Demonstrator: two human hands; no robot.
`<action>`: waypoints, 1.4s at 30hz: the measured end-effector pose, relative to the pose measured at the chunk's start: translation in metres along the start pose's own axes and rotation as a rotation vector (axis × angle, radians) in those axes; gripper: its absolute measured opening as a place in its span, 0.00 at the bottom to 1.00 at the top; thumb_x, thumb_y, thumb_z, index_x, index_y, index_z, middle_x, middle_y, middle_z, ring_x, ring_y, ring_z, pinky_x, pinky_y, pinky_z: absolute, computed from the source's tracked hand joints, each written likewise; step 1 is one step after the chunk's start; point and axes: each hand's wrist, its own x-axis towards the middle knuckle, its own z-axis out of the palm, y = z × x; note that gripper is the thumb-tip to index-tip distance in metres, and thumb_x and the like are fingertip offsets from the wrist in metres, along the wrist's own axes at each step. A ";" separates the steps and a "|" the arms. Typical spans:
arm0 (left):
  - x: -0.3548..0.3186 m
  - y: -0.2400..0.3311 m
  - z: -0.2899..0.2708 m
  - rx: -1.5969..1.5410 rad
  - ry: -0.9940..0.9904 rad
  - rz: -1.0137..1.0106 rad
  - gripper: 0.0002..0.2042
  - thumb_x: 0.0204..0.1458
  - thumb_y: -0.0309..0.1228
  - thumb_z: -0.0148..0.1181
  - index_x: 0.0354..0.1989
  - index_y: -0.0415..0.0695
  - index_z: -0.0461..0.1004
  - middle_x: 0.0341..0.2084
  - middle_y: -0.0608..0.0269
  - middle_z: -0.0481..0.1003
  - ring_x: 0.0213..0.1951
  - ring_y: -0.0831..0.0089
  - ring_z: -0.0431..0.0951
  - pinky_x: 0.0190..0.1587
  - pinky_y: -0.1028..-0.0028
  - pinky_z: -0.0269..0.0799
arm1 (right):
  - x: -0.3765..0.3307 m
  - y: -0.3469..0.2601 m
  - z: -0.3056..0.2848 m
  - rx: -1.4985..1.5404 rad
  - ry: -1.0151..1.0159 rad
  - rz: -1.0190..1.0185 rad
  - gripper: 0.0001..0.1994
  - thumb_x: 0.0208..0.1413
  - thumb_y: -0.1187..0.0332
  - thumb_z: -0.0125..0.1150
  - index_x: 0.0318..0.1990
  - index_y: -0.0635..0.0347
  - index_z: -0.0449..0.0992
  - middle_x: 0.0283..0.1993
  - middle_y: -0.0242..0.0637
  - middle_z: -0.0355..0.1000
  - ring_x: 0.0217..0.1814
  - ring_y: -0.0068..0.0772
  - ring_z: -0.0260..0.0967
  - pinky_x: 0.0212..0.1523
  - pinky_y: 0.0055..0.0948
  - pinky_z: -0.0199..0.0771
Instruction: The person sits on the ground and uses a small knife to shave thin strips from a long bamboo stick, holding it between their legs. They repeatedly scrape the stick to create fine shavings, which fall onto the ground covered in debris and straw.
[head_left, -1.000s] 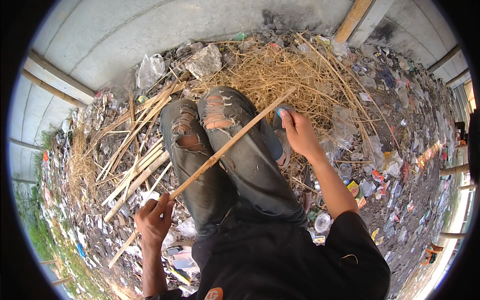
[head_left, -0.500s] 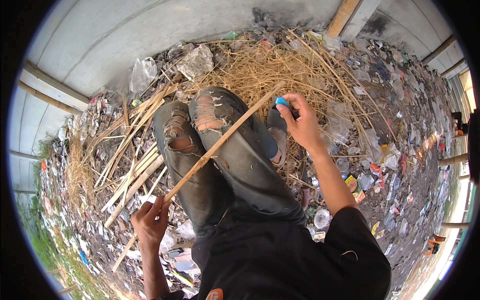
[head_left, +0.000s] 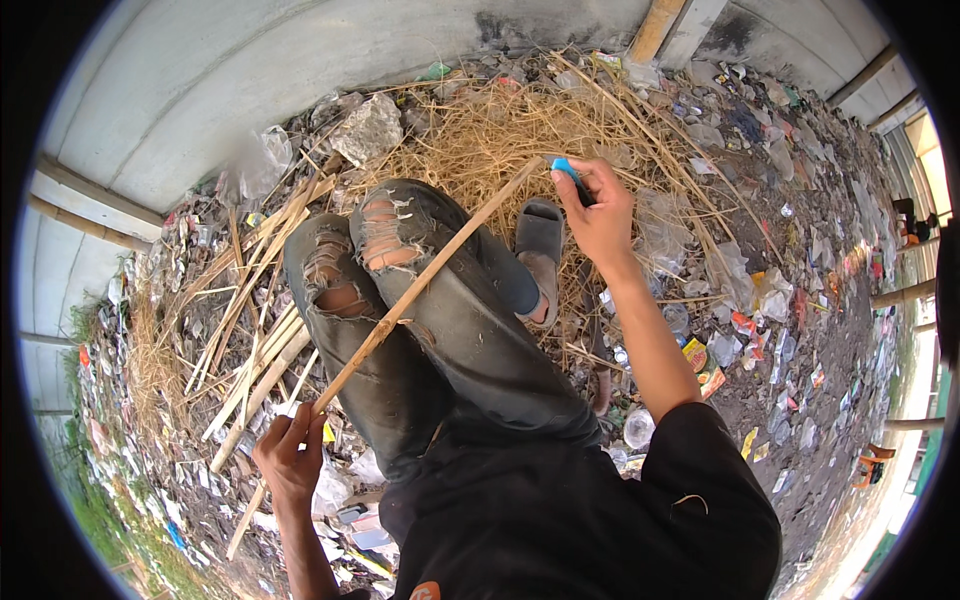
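Pinching a bamboo strip (head_left: 388,322) near its lower end, the left hand (head_left: 288,455) is keeping it slanting over the trouser legs (head_left: 490,345), while the right hand (head_left: 603,215) is gripping a small blue-and-black tool (head_left: 568,178) just beside the strip's upper tip; whether the two are touching is not showing clearly. Working well here is probably meaning bracing the strip firmly with the left fingers, meeting the wood at a shallow angle, and stroking away from the bare knees, since the torn cloth is giving little protection. Around this, loose strips (head_left: 262,372) are lying in a crossed heap beyond the left hand, dry straw (head_left: 500,125) is spreading ahead of the knees, and a pale rock (head_left: 368,130) is sitting near the wall (head_left: 250,60). The legs are crowding the space under the strip, and a grey slipper (head_left: 540,232) is standing close below the right hand.
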 end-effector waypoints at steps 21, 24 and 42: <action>0.016 -0.003 0.024 0.032 0.034 0.158 0.11 0.56 0.27 0.72 0.46 0.39 0.85 0.19 0.62 0.71 0.15 0.71 0.70 0.17 0.66 0.61 | -0.021 -0.012 0.022 -0.140 -0.114 -0.076 0.08 0.61 0.68 0.70 0.43 0.59 0.79 0.31 0.40 0.81 0.28 0.33 0.81 0.30 0.29 0.77; 0.019 -0.004 0.024 0.060 0.045 0.184 0.11 0.56 0.27 0.72 0.46 0.39 0.85 0.19 0.62 0.71 0.15 0.71 0.70 0.17 0.66 0.61 | -0.025 -0.012 0.028 -0.129 -0.099 -0.178 0.07 0.60 0.67 0.71 0.40 0.59 0.79 0.27 0.41 0.79 0.24 0.35 0.78 0.27 0.32 0.75; 0.023 0.024 0.031 -0.029 0.075 0.061 0.11 0.52 0.29 0.76 0.44 0.47 0.86 0.19 0.62 0.73 0.16 0.66 0.75 0.20 0.66 0.68 | 0.018 0.007 0.017 -0.123 0.061 -0.010 0.07 0.62 0.70 0.70 0.41 0.63 0.78 0.27 0.42 0.80 0.25 0.23 0.76 0.25 0.24 0.72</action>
